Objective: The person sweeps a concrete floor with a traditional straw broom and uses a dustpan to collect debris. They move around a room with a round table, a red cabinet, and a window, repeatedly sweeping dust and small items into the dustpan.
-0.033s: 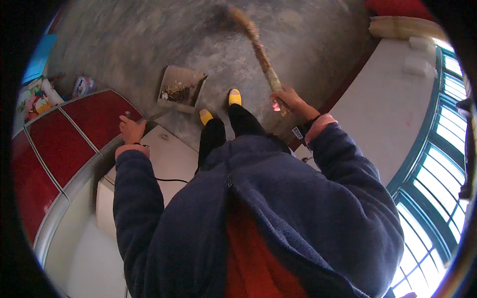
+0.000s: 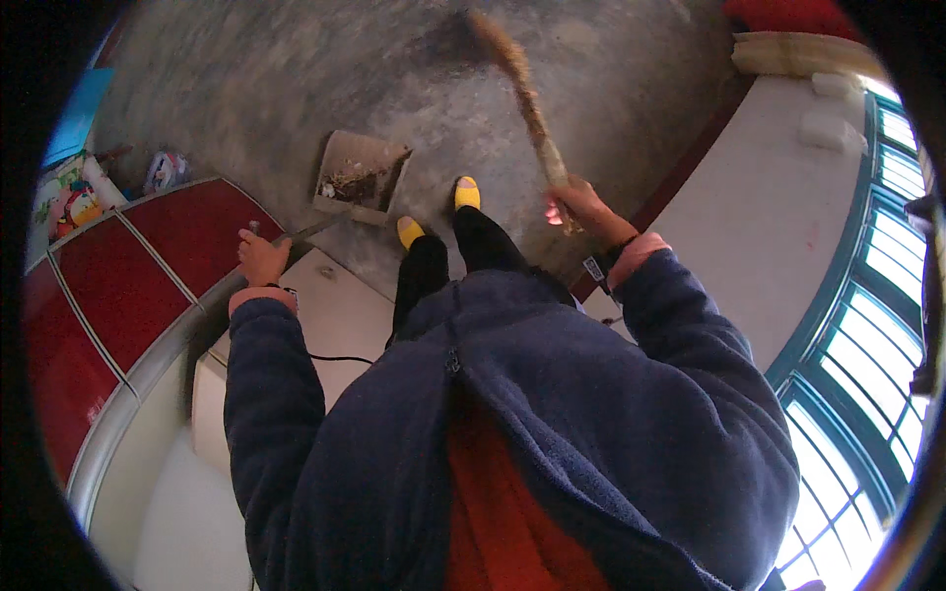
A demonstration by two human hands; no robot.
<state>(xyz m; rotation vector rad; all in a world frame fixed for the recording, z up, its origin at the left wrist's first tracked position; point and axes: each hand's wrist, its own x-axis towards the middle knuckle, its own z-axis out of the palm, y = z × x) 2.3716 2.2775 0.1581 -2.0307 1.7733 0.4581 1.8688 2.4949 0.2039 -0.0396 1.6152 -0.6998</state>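
My right hand [image 2: 576, 204] is closed on a straw broom [image 2: 523, 81], which slants up and away over the concrete floor, its tip blurred. My left hand [image 2: 262, 254] is closed on the long handle of a dustpan [image 2: 333, 146], which lies just beyond my yellow shoes [image 2: 467, 193], a little to the left, with dry debris [image 2: 360, 184] in it. My left hand is beside a red cabinet [image 2: 192, 241] with silver trim.
A white box-like surface [image 2: 320, 300] is below my left hand. Assorted bags and items [image 2: 94, 187] and a blue panel [image 2: 71, 113] are at the left. A white wall [image 2: 749, 217], green-framed windows [image 2: 892, 374] and a red cushion-like object [image 2: 788, 15] are at the right.
The broom and my right hand have shifted slightly to the right. My left hand and the dustpan look almost unmoved.
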